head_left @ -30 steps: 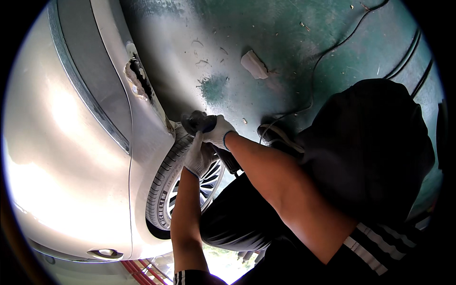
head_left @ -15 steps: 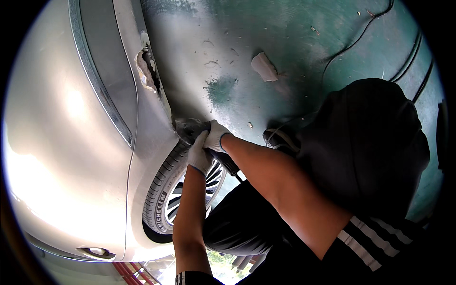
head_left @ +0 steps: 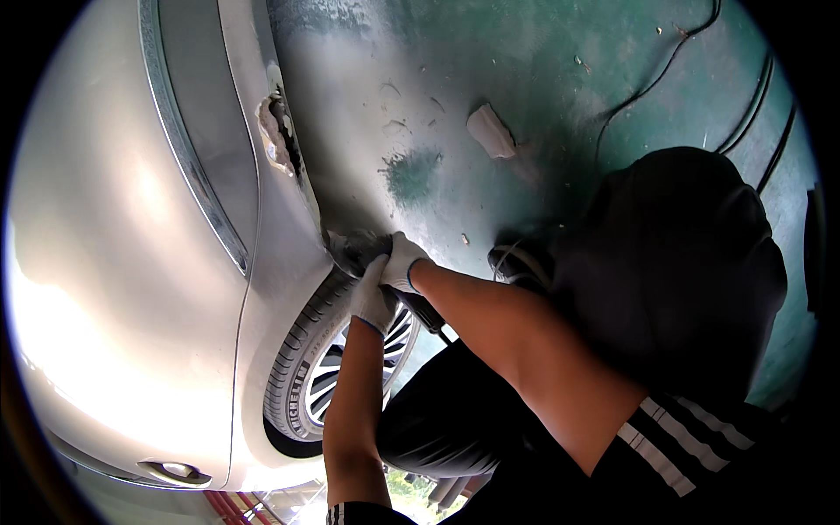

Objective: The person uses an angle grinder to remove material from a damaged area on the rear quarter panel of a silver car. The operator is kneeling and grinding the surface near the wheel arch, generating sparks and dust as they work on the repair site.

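My left hand [head_left: 372, 303] and my right hand [head_left: 403, 262], both in white knit gloves, are closed around a dark power tool that looks like an angle grinder [head_left: 421, 308]. Its rounded head [head_left: 357, 251] meets the lower edge of a silver car [head_left: 297, 289], where the sill reaches the wheel arch. Whether the head touches the metal is hard to make out. Just below my hands is the car's wheel [head_left: 302, 372], with a black tyre and spoked rim. Farther along the sill, a ragged, torn hole [head_left: 278, 136] shows pale, broken edges.
Greyish dust covers part of the green floor [head_left: 542, 61]. A pale broken piece [head_left: 491, 131] lies there among small crumbs. Black cables [head_left: 652, 83] run across the far right. My shoe [head_left: 518, 264] and dark-clothed knee [head_left: 674, 254] are right of the tool.
The view has shifted slightly, so the car and floor sit a little further right and lower. Both hands keep their hold on the tool at the same spot on the sill.
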The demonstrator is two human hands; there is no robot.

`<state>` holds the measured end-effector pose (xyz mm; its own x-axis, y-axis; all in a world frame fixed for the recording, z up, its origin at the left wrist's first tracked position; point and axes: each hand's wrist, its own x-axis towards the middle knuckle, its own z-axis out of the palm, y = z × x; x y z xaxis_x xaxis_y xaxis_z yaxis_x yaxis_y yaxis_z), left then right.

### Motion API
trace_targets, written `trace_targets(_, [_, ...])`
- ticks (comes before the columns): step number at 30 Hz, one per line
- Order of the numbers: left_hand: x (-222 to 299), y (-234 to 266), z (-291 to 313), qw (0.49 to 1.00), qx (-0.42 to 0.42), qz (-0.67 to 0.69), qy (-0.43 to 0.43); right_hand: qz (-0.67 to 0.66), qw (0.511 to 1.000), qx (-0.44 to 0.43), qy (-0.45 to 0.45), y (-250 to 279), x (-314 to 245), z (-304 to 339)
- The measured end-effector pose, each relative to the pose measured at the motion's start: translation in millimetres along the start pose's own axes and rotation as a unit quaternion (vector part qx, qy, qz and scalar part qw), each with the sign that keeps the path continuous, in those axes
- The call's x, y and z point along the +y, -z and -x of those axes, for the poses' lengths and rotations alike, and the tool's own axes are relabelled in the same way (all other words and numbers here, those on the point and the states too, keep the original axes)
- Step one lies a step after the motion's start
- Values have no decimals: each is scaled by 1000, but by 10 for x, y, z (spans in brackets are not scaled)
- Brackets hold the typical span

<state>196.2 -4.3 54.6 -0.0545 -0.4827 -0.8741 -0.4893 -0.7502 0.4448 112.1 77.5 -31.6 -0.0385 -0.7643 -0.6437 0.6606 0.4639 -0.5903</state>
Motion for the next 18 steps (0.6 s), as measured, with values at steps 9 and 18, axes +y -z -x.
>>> trace_targets(9, [15, 70, -37, 999, 3, -45, -21, 6, 1000, -14, -19, -12, -14, -32])
trace_targets(18, [83, 13, -249, 1000, -17, 4, 23, 22, 999, -12, -22, 96, -8, -260])
